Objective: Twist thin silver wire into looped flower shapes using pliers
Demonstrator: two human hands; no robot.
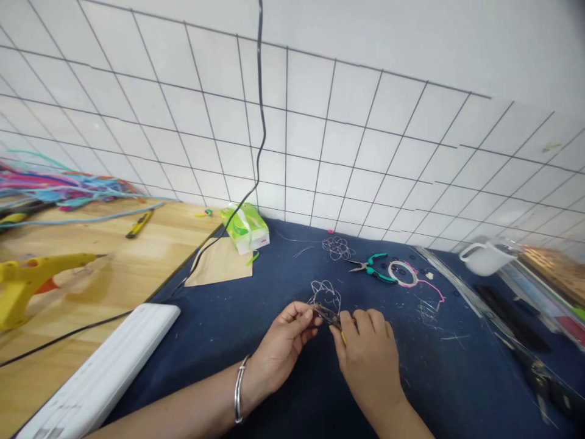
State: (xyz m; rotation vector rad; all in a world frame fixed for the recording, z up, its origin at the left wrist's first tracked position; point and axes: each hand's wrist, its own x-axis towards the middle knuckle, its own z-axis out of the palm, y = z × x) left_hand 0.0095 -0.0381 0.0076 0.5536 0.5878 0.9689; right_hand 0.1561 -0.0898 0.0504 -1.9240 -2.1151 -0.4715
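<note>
My left hand (290, 338) pinches a piece of thin wire between thumb and fingertips. Part of a looped wire shape (325, 294) rises just beyond the fingers, above the dark blue mat (219, 366). My right hand (368, 344) is wrapped round pliers (328, 315) with a yellow handle, mostly hidden in the palm. Their dark jaws point left and meet the wire close to my left fingertips. Whether the jaws are closed on it is too small to tell.
Behind the hands lie a wire coil (338, 248), teal pliers (372, 267) and a white ring (402, 274). A tissue pack (247, 225) sits on brown paper (219, 262). To the left are a white power strip (105, 366) and yellow glue gun (36, 280). A white jug (487, 257) stands right.
</note>
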